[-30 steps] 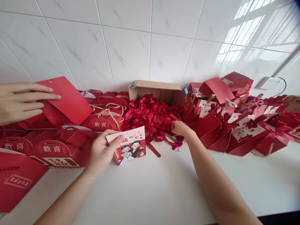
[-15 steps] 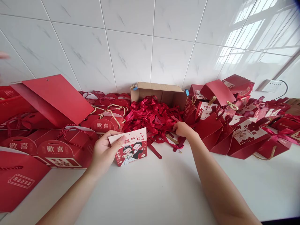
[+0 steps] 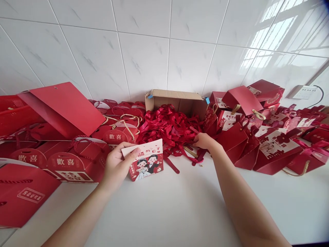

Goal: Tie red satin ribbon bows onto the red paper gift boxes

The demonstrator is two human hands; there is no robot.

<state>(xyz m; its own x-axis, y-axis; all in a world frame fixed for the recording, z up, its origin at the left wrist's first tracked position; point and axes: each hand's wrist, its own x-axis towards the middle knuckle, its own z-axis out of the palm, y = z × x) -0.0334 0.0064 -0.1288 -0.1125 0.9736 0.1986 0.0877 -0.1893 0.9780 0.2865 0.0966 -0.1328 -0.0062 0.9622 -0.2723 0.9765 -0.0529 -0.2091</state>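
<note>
My left hand [image 3: 118, 164] is closed on a small gift box [image 3: 147, 168], thumb on its front. The box is red and white, with a cartoon bride and groom printed on it. Beyond it spills a heap of dark red ribbons [image 3: 169, 125] from a cardboard box [image 3: 177, 94] lying open toward me. At the right front of this heap is my right hand [image 3: 205, 141], its fingers curled down among ribbons and small straps. Its fingertips are hidden, so what they pinch cannot be made out. A red strap [image 3: 172, 165] lies on the table between my hands.
Red gift boxes with rope handles [image 3: 74, 163] crowd the left, below a large tilted red box [image 3: 69, 109]. More finished-looking red boxes [image 3: 273, 147] are piled on the right. Behind stands a tiled wall [image 3: 144, 58] with a power socket [image 3: 303, 92]. The white table [image 3: 164, 209] runs along the front.
My view has shifted slightly, so everything sits a little further right. A fingertip at the far left edge has gone from view. Both my hands keep nearly the same positions.
</note>
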